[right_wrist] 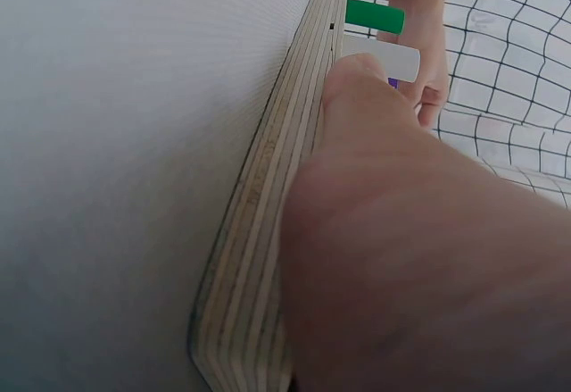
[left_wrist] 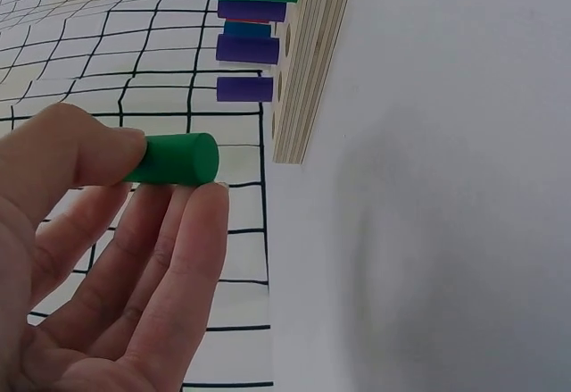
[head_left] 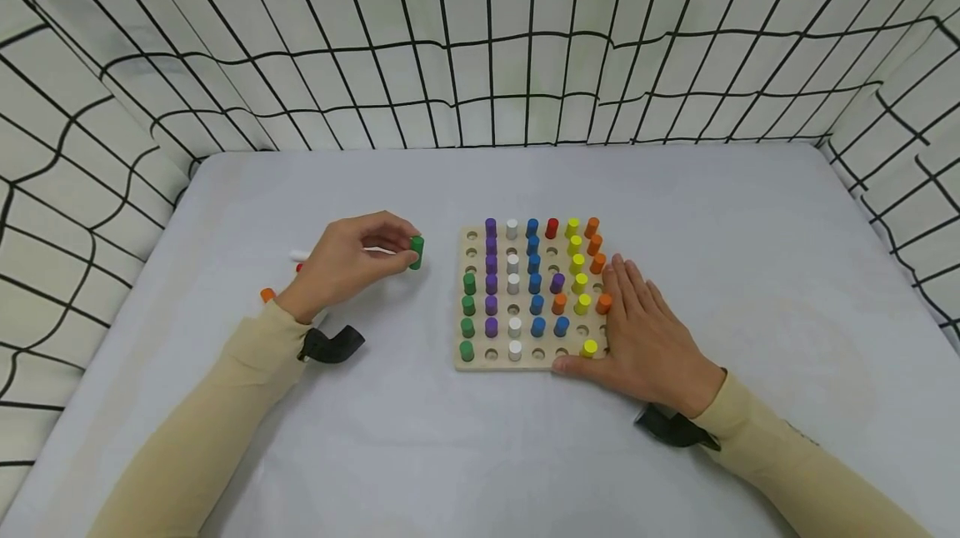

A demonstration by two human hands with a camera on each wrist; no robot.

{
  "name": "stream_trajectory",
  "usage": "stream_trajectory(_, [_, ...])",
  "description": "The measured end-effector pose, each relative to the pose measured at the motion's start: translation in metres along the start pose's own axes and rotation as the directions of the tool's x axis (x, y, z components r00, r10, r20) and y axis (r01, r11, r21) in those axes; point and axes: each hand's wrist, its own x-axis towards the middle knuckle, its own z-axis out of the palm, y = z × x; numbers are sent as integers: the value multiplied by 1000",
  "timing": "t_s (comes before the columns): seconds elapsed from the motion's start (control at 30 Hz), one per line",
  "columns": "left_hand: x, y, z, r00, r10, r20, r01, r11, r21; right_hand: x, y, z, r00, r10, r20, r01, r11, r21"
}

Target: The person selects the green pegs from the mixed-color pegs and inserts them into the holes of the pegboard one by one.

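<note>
Between thumb and fingertips my left hand (head_left: pixel 348 259) pinches a green peg (head_left: pixel 417 253), held left of the wooden pegboard (head_left: pixel 525 361). The left wrist view shows the same green peg (left_wrist: pixel 178 159) with its round end facing the camera. My right hand (head_left: pixel 652 334) lies on the board's right edge with fingers straight, its thumb along the front corner. Upright pegs fill much of the board: a purple column (head_left: pixel 491 284), green pegs (head_left: pixel 468 305) at the left, and white, blue, yellow and orange ones. A red peg (head_left: pixel 552 228) stands in the back row. The right hand covers some holes.
Loose pegs lie behind the left wrist, among them an orange peg (head_left: pixel 267 295) and a white one (head_left: pixel 299 256); the hand partly hides them. Black wire grid panels (head_left: pixel 487 47) border the white table (head_left: pixel 480 455) at the back and sides.
</note>
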Motion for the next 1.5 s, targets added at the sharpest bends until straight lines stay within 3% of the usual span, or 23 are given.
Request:
stream_trajectory(0.67, [17, 5, 22, 998, 18, 66, -17, 1000, -14, 0, -1, -2, 1000, 3, 9, -3, 1000, 12])
stream_trajectory(1.2, [22, 8, 36, 993, 54, 106, -48, 997, -63, 1, -1, 0, 1000, -1, -1, 1, 1000, 3])
stream_trajectory(1.5, [24, 8, 42, 989, 43, 143, -39, 999, -32, 1, 0, -1, 1000, 9, 5, -9, 1000, 1])
